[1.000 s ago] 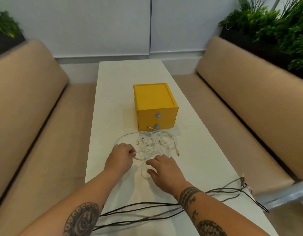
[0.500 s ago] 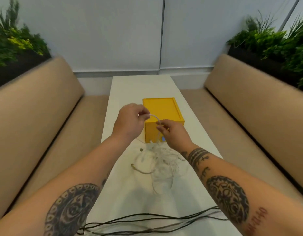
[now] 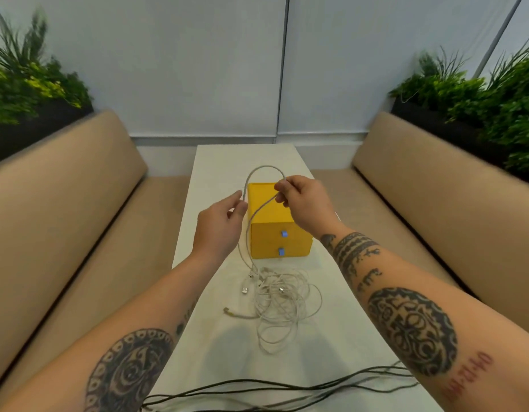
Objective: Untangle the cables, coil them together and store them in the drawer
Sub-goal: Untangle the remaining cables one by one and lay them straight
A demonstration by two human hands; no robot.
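Cables first: the white cables (image 3: 282, 301) sit in a loose tangle in the lower middle of the head cam frame. They're on the white table (image 3: 221, 162), just in front of the yellow drawer box (image 3: 299, 233). One strand is pulled up out of the heap into a tall loop (image 3: 264, 169) that arches over the box top, dead centre of the frame. At centre-left, the left hand (image 3: 218, 227) pinches one leg of that loop between thumb and fingertips. At centre-right, the right hand (image 3: 305, 203) has its fingers curled round the other leg, so both are gripping cable. Both drawers look closed, with the blue tabs (image 3: 284, 234) facing the camera. A USB plug (image 3: 245, 290) lies at the left edge of the heap. A bunch of dark cables (image 3: 257, 391) runs across the bottom of the frame, well apart from the white pile. My read is that we're early, in the untangling step, with nothing coiled or stored. To do this bit well, I'd trace the lifted strand down to a free end instead of yanking. Pull gently upward so knots don't cinch, with one hand anchoring and the other feeding the plug back through the loops. I can't tell how many separate cables are in that pile, so go slow.
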